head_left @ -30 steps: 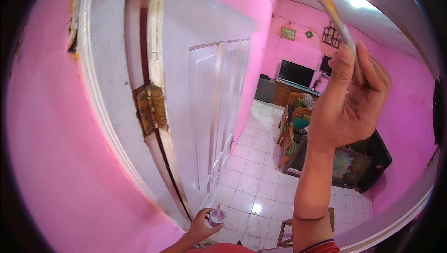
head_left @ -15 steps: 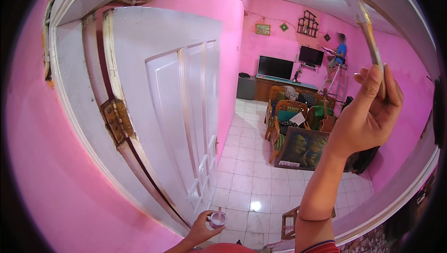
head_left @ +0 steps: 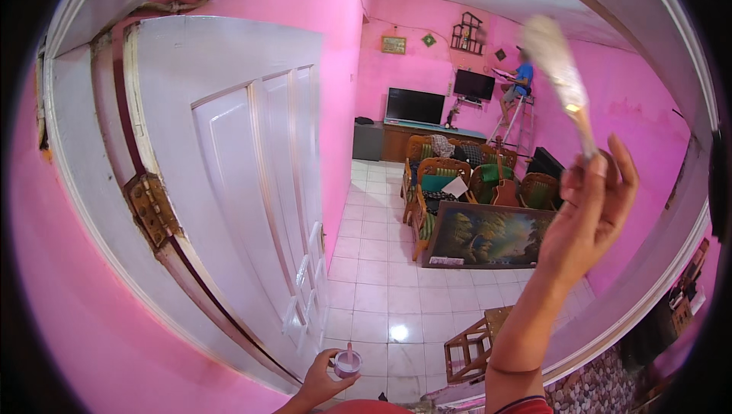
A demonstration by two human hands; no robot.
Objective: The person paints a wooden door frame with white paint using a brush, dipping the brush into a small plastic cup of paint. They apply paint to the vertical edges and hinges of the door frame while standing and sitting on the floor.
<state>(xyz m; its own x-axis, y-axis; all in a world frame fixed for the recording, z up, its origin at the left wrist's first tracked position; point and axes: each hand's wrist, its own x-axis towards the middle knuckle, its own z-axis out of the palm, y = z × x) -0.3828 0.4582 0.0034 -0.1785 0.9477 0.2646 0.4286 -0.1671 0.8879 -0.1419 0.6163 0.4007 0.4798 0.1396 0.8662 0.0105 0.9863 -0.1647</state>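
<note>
My right hand [head_left: 585, 219] is raised at the right, its fingers pinching the handle of a paintbrush [head_left: 563, 78]. The brush points upward with pale, paint-coated bristles, smeared by motion. In the picture its tip shows against the ceiling and far wall, apart from the door frame [head_left: 662, 10]. Low in the middle, my left hand [head_left: 320, 385] grips a small round cup [head_left: 348, 369] of pale paint, with a thin pinkish stick standing in it. A pale lilac panelled door [head_left: 229, 52] stands open on the left, hung on a rusty hinge [head_left: 152, 208].
A wooden stool [head_left: 469, 349] stands just past the doorway. Beyond it, a framed landscape painting [head_left: 488, 239] leans against carved chairs [head_left: 438, 170] piled with things. At the far wall, a person in blue [head_left: 521, 78] sits on a stepladder [head_left: 520, 124] near two dark screens.
The paintbrush has come down and left, off the upper door frame. My view has turned right, showing more of the stool. The cup stays in my left hand.
</note>
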